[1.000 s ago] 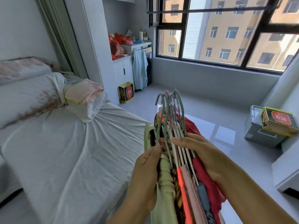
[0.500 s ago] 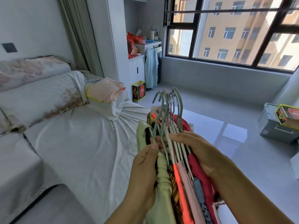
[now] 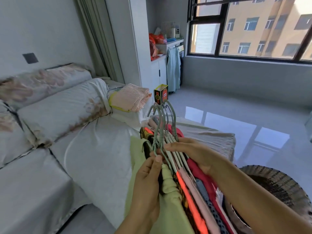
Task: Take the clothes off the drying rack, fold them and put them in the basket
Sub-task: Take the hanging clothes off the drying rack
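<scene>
So both my hands are close together above the grey-sheeted bed (image 3: 87, 157), left hand (image 3: 148, 181) pinching one of a bunch of grey-green plastic hangers (image 3: 167, 138), right hand (image 3: 194, 154) wrapped round the rest, colourful clothes (image 3: 190, 196) hanging off them beside the dark woven basket (image 3: 278, 184).

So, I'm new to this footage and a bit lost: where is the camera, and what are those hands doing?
There is no machine here. The camera sits on a person's head and looks down, so you see their own two arms. The left hand pinches one of the grey-green hangers; the right hand lies across the hanger necks, its thumb hidden. From them hang clothes in green, orange, pink and red. Behind is a bed with a folded pink blanket; a woven basket stands at the right.
</scene>
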A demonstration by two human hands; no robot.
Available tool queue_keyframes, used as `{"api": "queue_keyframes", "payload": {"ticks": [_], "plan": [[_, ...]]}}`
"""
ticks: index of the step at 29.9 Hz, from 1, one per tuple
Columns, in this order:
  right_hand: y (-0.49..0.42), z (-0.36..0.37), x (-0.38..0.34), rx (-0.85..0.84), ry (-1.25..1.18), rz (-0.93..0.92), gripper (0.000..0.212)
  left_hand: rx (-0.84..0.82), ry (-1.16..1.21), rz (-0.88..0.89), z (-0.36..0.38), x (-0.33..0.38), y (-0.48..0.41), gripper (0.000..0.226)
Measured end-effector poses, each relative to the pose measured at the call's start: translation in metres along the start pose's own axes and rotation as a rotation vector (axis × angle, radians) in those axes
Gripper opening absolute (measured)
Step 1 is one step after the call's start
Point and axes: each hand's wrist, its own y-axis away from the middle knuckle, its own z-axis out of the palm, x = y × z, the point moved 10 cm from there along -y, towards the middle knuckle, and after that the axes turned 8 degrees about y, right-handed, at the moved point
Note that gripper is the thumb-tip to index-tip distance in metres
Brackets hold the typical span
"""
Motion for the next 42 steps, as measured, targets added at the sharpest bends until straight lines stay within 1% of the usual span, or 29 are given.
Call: {"api": "queue_keyframes", "payload": {"ticks": [2, 4, 5, 8, 11, 14, 15, 17, 19, 21, 23, 25, 26, 28, 29, 31, 32, 34, 35, 36, 38, 39, 40, 42], "plan": [[-0.032, 0.011, -0.008, -0.011, 0.021, 0.002, 0.016, 0.012, 0.006, -0.01, -0.014, 0.013, -0.025, 0.028], [-0.061, 0.022, -0.012, -0.023, 0.069, -0.003, 0.01, 0.036, 0.018, -0.046, -0.031, 0.018, -0.048, 0.025], [-0.072, 0.024, -0.013, -0.014, 0.097, -0.004, 0.01, 0.04, 0.031, -0.07, -0.037, 0.019, -0.057, 0.023], [-0.093, 0.027, -0.012, 0.017, 0.142, 0.049, 0.022, 0.033, 0.113, -0.174, -0.051, 0.011, -0.079, 0.023], [-0.101, 0.035, -0.018, 0.062, 0.207, 0.071, 0.023, -0.026, 0.186, -0.287, -0.062, 0.006, -0.095, 0.026], [-0.104, 0.053, -0.028, 0.128, 0.284, 0.096, 0.015, -0.134, 0.254, -0.41, -0.075, 0.007, -0.101, 0.022], [-0.104, 0.061, -0.032, 0.151, 0.311, 0.094, 0.017, -0.189, 0.268, -0.446, -0.078, 0.011, -0.101, 0.021], [-0.105, 0.078, -0.039, 0.196, 0.371, 0.092, 0.024, -0.319, 0.271, -0.483, -0.088, 0.024, -0.103, 0.041], [-0.106, 0.098, -0.05, 0.213, 0.39, 0.085, 0.025, -0.408, 0.243, -0.49, -0.102, 0.037, -0.105, 0.059], [-0.102, 0.118, -0.06, 0.226, 0.339, 0.103, 0.027, -0.489, 0.218, -0.484, -0.112, 0.051, -0.1, 0.079], [-0.094, 0.132, -0.07, 0.24, 0.274, 0.107, 0.039, -0.552, 0.217, -0.453, -0.117, 0.069, -0.091, 0.084], [-0.081, 0.142, -0.08, 0.272, 0.195, 0.101, 0.043, -0.625, 0.194, -0.377, -0.115, 0.095, -0.075, 0.074], [-0.073, 0.146, -0.085, 0.277, 0.135, 0.093, 0.041, -0.67, 0.186, -0.319, -0.113, 0.107, -0.065, 0.064], [-0.057, 0.158, -0.094, 0.231, 0.074, 0.075, 0.046, -0.731, 0.143, -0.208, -0.111, 0.123, -0.044, 0.043], [-0.048, 0.165, -0.1, 0.197, 0.085, 0.057, 0.048, -0.76, 0.122, -0.153, -0.11, 0.131, -0.033, 0.041], [-0.03, 0.175, -0.111, 0.181, 0.15, 0.017, 0.045, -0.788, 0.085, -0.054, -0.112, 0.144, -0.01, 0.045], [-0.021, 0.179, -0.116, 0.177, 0.184, 0.006, 0.046, -0.79, 0.067, -0.011, -0.113, 0.15, 0.001, 0.042], [-0.007, 0.188, -0.121, 0.161, 0.275, 0.0, 0.051, -0.817, 0.018, 0.048, -0.112, 0.158, 0.021, 0.027], [-0.003, 0.19, -0.123, 0.155, 0.353, 0.005, 0.049, -0.825, 0.004, 0.063, -0.111, 0.159, 0.028, 0.021], [0.0, 0.19, -0.123, 0.155, 0.438, 0.012, 0.043, -0.841, -0.007, 0.07, -0.111, 0.158, 0.035, 0.02], [0.001, 0.183, -0.118, 0.189, 0.53, 0.057, 0.02, -0.866, -0.053, 0.056, -0.109, 0.152, 0.041, 0.024], [-0.002, 0.178, -0.114, 0.198, 0.56, 0.084, 0.015, -0.865, -0.084, 0.056, -0.107, 0.15, 0.04, 0.025], [-0.009, 0.173, -0.109, 0.198, 0.595, 0.104, 0.02, -0.863, -0.114, 0.053, -0.106, 0.145, 0.035, 0.026], [-0.028, 0.159, -0.091, 0.204, 0.693, 0.139, 0.048, -0.848, -0.142, 0.03, -0.103, 0.127, 0.018, 0.026]]}}
